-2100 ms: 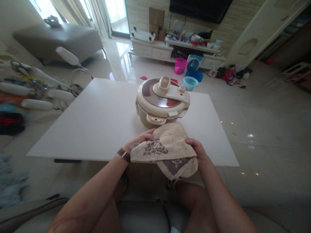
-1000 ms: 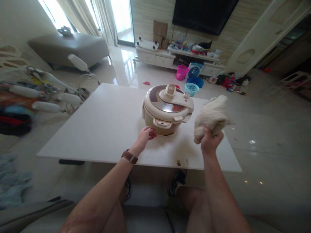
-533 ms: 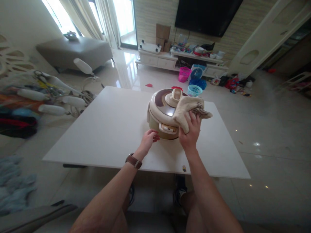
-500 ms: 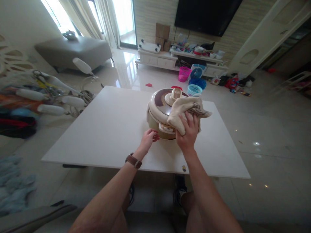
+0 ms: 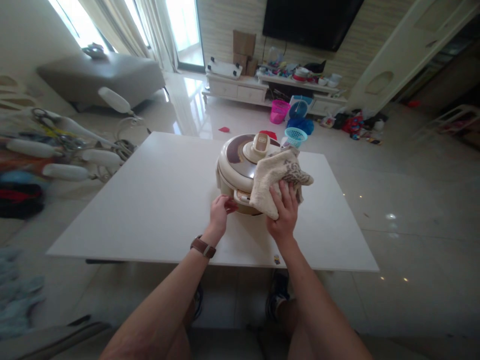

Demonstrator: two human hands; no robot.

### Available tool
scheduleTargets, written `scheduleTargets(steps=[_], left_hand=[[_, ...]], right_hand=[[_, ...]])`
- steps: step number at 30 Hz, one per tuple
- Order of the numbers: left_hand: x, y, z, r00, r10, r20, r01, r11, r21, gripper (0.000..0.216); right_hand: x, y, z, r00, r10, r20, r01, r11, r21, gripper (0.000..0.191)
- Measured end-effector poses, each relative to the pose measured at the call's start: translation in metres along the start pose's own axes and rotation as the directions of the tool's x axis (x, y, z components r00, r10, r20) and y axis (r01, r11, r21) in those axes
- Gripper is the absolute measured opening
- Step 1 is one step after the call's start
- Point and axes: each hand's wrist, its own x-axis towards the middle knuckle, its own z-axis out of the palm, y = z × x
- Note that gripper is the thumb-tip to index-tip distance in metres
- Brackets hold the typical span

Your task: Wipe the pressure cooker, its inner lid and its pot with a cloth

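A round beige electric pressure cooker [image 5: 234, 162] with a brown, shiny lid stands on a white table [image 5: 157, 200]. My right hand [image 5: 284, 212] grips a cream cloth [image 5: 268, 182] with a dark pattern and presses it against the cooker's right front side. The cloth hides part of the rim and the front panel. Beside the lower left of that panel is my left hand [image 5: 220, 212], fingers loosely bent and apart at the cooker's body; whether they touch it is unclear. A brown strap sits on my left wrist.
A small sticker [image 5: 276, 259] lies near the table's front edge. Beyond the table are a light-blue basket [image 5: 296, 136], a pink basket [image 5: 279, 111] and a cluttered TV cabinet [image 5: 228, 90]. To the left stands a lamp with several white shades [image 5: 114, 100].
My right hand has brought the cloth slightly lower, over more of the cooker's front. My left hand stays by the panel. The whole view has shifted a little.
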Motion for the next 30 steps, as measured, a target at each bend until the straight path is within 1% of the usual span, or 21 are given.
scheduleTargets(steps=[4,6,8,11,13,14,15,16,18,19,20,21,22,23,25,27,28,29,30], left_hand=[[-0.003,0.001,0.008,0.996,0.087,-0.006,-0.087,0.995,-0.055,0.031],[-0.007,0.001,0.012,0.987,0.161,0.002,-0.161,0.986,-0.041,0.035],[-0.011,0.0,0.016,0.975,0.223,0.009,-0.223,0.975,-0.014,0.037],[-0.012,-0.004,0.018,0.963,0.269,0.018,-0.27,0.963,0.022,0.037],[-0.009,-0.007,0.018,0.958,0.284,0.03,-0.285,0.958,0.036,0.038],[-0.007,-0.008,0.018,0.957,0.289,0.036,-0.291,0.956,0.037,0.038],[-0.005,-0.008,0.018,0.955,0.294,0.041,-0.296,0.955,0.034,0.038],[-0.003,-0.009,0.017,0.953,0.299,0.045,-0.3,0.953,0.027,0.038],[0.001,-0.01,0.016,0.95,0.308,0.054,-0.309,0.951,0.025,0.038],[0.002,-0.01,0.015,0.948,0.312,0.059,-0.314,0.949,0.035,0.038],[0.003,-0.01,0.015,0.947,0.316,0.062,-0.319,0.946,0.052,0.039],[0.004,-0.01,0.014,0.945,0.32,0.063,-0.325,0.943,0.072,0.04],[0.005,-0.01,0.013,0.944,0.324,0.061,-0.329,0.94,0.092,0.04],[0.006,-0.011,0.012,0.943,0.329,0.059,-0.333,0.937,0.109,0.041],[0.008,-0.011,0.01,0.94,0.336,0.056,-0.341,0.931,0.132,0.041],[0.009,-0.011,0.009,0.939,0.338,0.066,-0.345,0.927,0.149,0.042],[0.01,-0.011,0.008,0.938,0.337,0.075,-0.345,0.926,0.154,0.042],[0.01,-0.011,0.007,0.939,0.335,0.084,-0.344,0.926,0.156,0.042],[0.01,-0.01,0.006,0.939,0.331,0.093,-0.342,0.927,0.156,0.042]], right_hand=[[-0.017,0.004,0.004,0.995,0.063,-0.079,-0.058,0.996,0.065,0.061],[-0.033,-0.003,0.012,0.995,0.087,-0.057,-0.081,0.992,0.1,0.063],[-0.05,-0.013,0.021,0.99,0.142,-0.011,-0.139,0.979,0.153,0.063],[-0.064,-0.022,0.031,0.974,0.223,0.045,-0.226,0.936,0.271,0.062],[-0.064,-0.021,0.033,0.954,0.299,0.03,-0.291,0.892,0.346,0.062],[-0.064,-0.02,0.033,0.931,0.365,0.012,-0.341,0.858,0.385,0.064],[-0.063,-0.018,0.033,0.893,0.45,-0.001,-0.407,0.809,0.424,0.065],[-0.062,-0.018,0.034,0.84,0.542,0.002,-0.481,0.744,0.464,0.066],[-0.065,-0.021,0.036,0.703,0.709,0.056,-0.625,0.578,0.525,0.064],[-0.067,-0.025,0.039,0.636,0.765,0.096,-0.679,0.498,0.539,0.062],[-0.07,-0.029,0.042,0.582,0.802,0.135,-0.72,0.431,0.543,0.059],[-0.072,-0.034,0.046,0.542,0.824,0.163,-0.748,0.384,0.542,0.057],[-0.073,-0.038,0.049,0.517,0.838,0.176,-0.762,0.357,0.541,0.056],[-0.072,-0.04,0.052,0.507,0.844,0.172,-0.764,0.348,0.543,0.056],[-0.064,-0.035,0.054,0.504,0.855,0.117,-0.747,0.365,0.555,0.058],[-0.046,-0.018,0.051,0.492,0.87,0.036,-0.725,0.387,0.57,0.061],[-0.036,-0.007,0.049,0.478,0.878,0.008,-0.72,0.387,0.576,0.06],[-0.026,0.004,0.046,0.473,0.881,-0.012,-0.714,0.391,0.581,0.059],[-0.017,0.014,0.043,0.479,0.877,-0.031,-0.707,0.407,0.579,0.056]])
